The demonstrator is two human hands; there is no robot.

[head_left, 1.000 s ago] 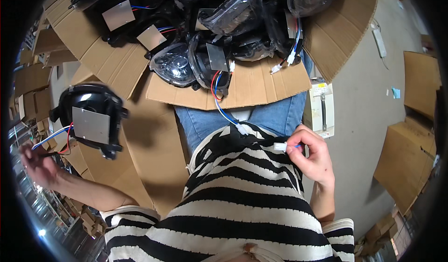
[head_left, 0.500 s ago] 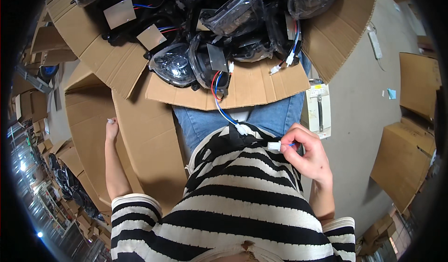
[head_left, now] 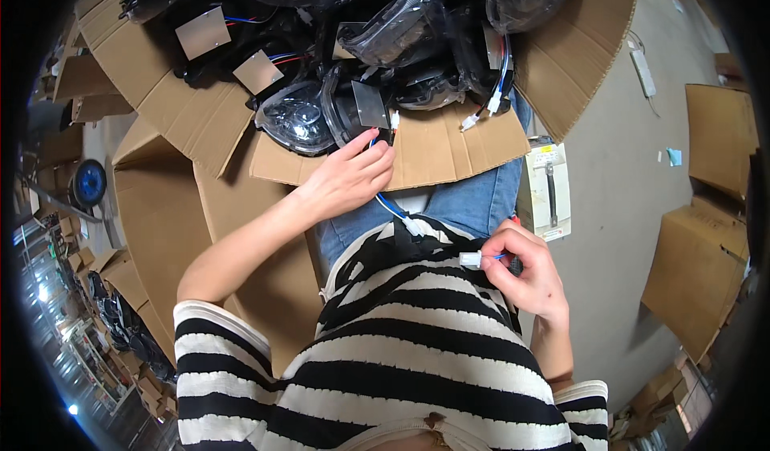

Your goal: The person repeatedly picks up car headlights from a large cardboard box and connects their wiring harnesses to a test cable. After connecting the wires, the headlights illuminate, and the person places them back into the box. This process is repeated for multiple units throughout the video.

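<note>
Headlamp (head_left: pixel 340 112) — just beyond fingers of left hand (head_left: pixel 350 176), the nearer one; long axis leads away from them. Left grip: cannot tell — right hand (head_left: pixel 529 273) fingers pinch white connector (head_left: pixel 470 260).

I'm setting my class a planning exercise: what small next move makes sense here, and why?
Probably the left hand should draw the loose white plug toward the held plug in the right hand: the loose one lies ungripped against the shirt, and its wires run by the left hand.
</note>
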